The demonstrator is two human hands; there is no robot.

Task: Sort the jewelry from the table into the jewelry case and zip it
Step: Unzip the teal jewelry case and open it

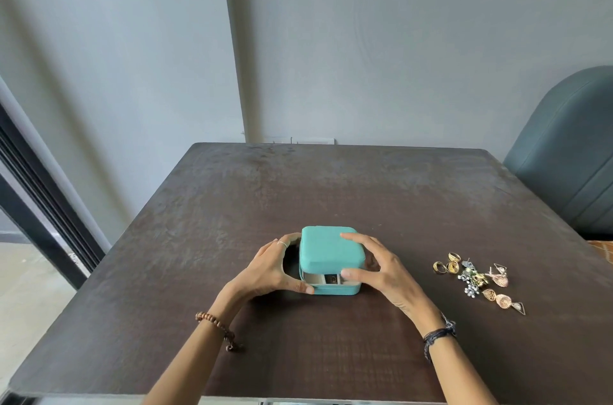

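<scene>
**A:** What could have gone wrong from there?

**B:** Mostly the lid. The jewelry case (330, 260) sat near the middle of the dark worktop (331, 192), its lid raised only a crack at the near edge. The right hand (378, 267) had its fingers (353, 238) spread over the top and its thumb at the gap, curled round the lid. The left hand (270, 268) cupped the left side, thumb against the base's near corner, fingers bent round the far corner. If the left hand had let go while the lid was lifted, I think the light case would have tipped or slid with it.

**A:** And the jewelry?

**B:** The jewelry (477, 278) lay in a loose heap well to the right of the case, touched by neither hand. Gold rings, a beaded flower piece and dangling earrings lay tangled together, so pulling one out could have dragged the others, or sent a ring rolling towards the edge.

**A:** How did the case look?

**B:** Small, square with rounded corners, teal, with a soft matte skin. Through the gap a pale lining and something small and dark showed; I couldn't tell what.
</scene>
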